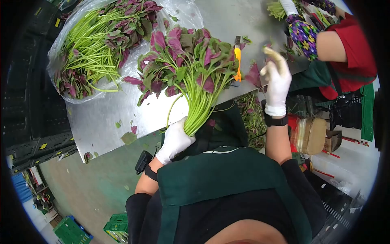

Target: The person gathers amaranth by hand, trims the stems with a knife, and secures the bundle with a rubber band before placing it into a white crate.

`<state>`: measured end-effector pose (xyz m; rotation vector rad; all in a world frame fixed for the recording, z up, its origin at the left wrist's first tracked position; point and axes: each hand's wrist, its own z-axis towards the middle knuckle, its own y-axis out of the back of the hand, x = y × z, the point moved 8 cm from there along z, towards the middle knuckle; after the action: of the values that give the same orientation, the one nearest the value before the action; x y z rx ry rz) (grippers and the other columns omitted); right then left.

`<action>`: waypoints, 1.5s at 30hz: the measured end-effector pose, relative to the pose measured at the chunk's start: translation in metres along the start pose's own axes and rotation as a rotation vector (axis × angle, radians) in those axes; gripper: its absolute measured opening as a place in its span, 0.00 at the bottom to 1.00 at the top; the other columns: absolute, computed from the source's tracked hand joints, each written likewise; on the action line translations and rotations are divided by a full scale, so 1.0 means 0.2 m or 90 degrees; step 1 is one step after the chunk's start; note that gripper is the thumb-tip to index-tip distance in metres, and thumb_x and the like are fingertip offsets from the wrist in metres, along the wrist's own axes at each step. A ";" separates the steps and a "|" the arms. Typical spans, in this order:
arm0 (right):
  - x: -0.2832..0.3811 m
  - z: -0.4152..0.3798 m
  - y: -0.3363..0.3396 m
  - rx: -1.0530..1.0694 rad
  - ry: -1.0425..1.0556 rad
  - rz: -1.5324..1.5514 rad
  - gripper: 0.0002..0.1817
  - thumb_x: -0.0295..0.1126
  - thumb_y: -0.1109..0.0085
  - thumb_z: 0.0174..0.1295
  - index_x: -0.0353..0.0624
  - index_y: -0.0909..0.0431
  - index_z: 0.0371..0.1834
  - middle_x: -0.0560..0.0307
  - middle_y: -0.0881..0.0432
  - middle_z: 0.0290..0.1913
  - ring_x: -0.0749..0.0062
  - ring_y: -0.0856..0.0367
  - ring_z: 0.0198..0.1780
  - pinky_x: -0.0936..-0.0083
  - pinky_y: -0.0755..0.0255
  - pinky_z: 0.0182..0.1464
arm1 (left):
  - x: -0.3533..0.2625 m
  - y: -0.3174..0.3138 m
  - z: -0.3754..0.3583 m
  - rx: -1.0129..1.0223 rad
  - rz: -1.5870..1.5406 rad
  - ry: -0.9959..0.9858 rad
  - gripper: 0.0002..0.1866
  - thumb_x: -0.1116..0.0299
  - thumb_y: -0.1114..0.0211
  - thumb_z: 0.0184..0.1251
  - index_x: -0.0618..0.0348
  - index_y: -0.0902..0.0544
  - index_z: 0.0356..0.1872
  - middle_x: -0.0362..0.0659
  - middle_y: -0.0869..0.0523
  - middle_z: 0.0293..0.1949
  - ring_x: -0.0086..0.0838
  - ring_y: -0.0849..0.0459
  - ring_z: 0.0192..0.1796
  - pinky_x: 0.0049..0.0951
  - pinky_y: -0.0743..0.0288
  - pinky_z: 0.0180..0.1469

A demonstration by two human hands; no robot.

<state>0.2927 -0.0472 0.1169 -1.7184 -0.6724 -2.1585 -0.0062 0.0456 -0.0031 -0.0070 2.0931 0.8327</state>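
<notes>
My left hand (176,140), in a white glove, is wrapped round the lower stems of a large bunch of greens (199,89) with purple and green leaves. The leafy end of the bunch rests on the metal table (93,126). To the right of the bunch, my gloved right hand (277,79) is raised with its fingers bent and partly apart, and I make out nothing held in it. A reddish leaf (253,76) shows just left of that hand. An orange-handled knife (237,64) lies between the bunch and my right hand.
A plastic bag (55,61) at the upper left holds more greens (95,44). Another person's gloved hand and patterned sleeve (302,37) are at the upper right. Leafy scraps (252,114) lie below the table's edge. Green crates (73,231) stand on the floor.
</notes>
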 end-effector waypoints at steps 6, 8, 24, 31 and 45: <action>0.42 -0.16 -0.37 0.157 0.362 -0.201 0.11 0.20 0.41 0.58 0.40 0.17 0.44 0.53 0.16 0.41 0.70 0.18 0.36 0.75 0.24 0.42 | -0.01 0.00 0.00 -0.011 0.006 0.015 0.20 0.71 0.32 0.49 0.60 0.19 0.47 0.55 0.13 0.38 0.49 0.14 0.44 0.40 0.21 0.49; 0.37 -0.23 -0.55 0.272 0.354 -0.227 0.15 0.26 0.34 0.55 0.41 0.18 0.47 0.53 0.18 0.35 0.63 0.17 0.33 0.70 0.23 0.39 | 0.01 -0.01 0.00 -0.012 0.009 0.017 0.19 0.70 0.32 0.49 0.59 0.19 0.47 0.55 0.13 0.38 0.50 0.14 0.44 0.41 0.21 0.49; 0.14 -0.07 -0.56 0.246 0.264 -0.410 0.12 0.38 0.40 0.62 0.47 0.17 0.45 0.54 0.14 0.34 0.57 0.14 0.35 0.64 0.22 0.37 | 0.01 -0.03 -0.01 -0.055 0.074 -0.022 0.25 0.69 0.35 0.49 0.60 0.21 0.53 0.56 0.13 0.34 0.50 0.13 0.39 0.44 0.19 0.46; 0.29 -0.08 -0.49 0.137 0.335 -0.368 0.05 0.29 0.34 0.54 0.45 0.17 0.33 0.58 0.20 0.31 0.63 0.19 0.33 0.67 0.26 0.38 | 0.02 -0.03 0.00 -0.040 0.075 0.003 0.22 0.68 0.33 0.52 0.56 0.21 0.51 0.55 0.13 0.35 0.52 0.14 0.41 0.46 0.20 0.46; 0.30 -0.49 -0.85 0.402 0.527 -0.410 0.22 0.31 0.37 0.55 0.49 0.19 0.56 0.62 0.28 0.26 0.66 0.27 0.33 0.69 0.37 0.36 | 0.01 -0.03 -0.01 -0.036 0.113 0.015 0.28 0.68 0.32 0.48 0.58 0.22 0.56 0.56 0.13 0.33 0.50 0.13 0.38 0.44 0.19 0.45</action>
<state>0.1115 0.0470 0.1299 -0.2341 -1.5298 -2.3466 -0.0074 0.0406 -0.0073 0.1412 2.1134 1.0018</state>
